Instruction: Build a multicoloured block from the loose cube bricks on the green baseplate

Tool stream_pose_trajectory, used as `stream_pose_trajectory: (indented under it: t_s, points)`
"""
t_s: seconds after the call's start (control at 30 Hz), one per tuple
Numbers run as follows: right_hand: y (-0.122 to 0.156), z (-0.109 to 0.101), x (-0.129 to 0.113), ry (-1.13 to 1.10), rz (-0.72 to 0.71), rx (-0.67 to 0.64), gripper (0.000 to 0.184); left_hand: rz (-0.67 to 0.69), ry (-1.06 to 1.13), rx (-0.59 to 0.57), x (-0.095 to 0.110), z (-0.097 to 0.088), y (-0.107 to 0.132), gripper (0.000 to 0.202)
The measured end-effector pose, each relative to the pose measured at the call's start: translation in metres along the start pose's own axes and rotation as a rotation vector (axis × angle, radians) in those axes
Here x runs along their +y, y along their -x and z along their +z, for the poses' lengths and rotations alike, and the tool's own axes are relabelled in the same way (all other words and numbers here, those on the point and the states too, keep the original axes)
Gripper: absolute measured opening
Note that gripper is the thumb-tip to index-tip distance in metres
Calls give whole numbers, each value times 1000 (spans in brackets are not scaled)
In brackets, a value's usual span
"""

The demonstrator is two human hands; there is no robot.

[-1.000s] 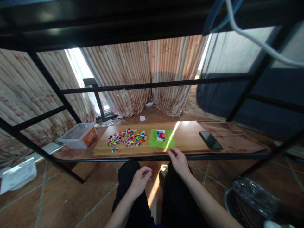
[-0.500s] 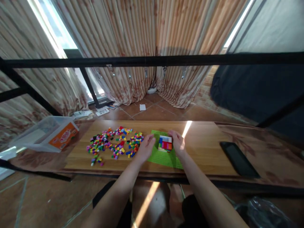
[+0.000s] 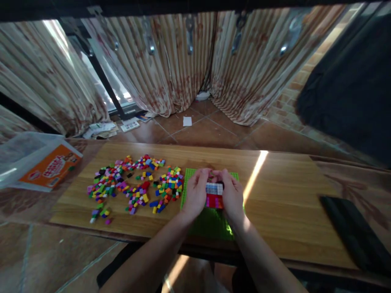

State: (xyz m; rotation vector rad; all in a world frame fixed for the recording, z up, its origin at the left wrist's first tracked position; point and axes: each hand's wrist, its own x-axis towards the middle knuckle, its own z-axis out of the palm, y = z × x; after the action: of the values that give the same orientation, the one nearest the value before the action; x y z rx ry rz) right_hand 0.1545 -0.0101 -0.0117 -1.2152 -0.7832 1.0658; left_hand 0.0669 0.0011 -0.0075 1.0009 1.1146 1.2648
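Brick block [image 3: 214, 195] between left hand [image 3: 195, 196] and right hand [image 3: 232, 198] fingertips [image 3: 222, 176] (on baseplate [image 3: 210, 224])

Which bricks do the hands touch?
The joined block on the green plate, between left hand and right hand; the loose pile lies apart, to the left.

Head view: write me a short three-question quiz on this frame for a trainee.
1. True or false: the left hand and the right hand both clasp the brick block.
2. The loose bricks lie: A) left of the green baseplate; B) right of it; C) on top of it.
3. What dark flat thing lies at the right end of the table?
Key: 1 true; 2 A; 3 a phone.
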Motion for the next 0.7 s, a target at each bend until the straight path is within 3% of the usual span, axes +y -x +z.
stream_pose_trajectory:
  t_s: [0.2,0.43,0.6,0.7]
  points:
    - [4,-4,4,-6,9,-5,38,4,-41,-79,7,-2,3,32]
    - [2,-9,3,12,39,-68,30,40,-24,-120,-5,1,1,31]
    - [-2,-12,2,3,93,-58,31,291,-510,-54,9,-32,-9,21]
    - [-2,-11,0,27,106,-10,33,312,-814,6,22,-65,-20,19]
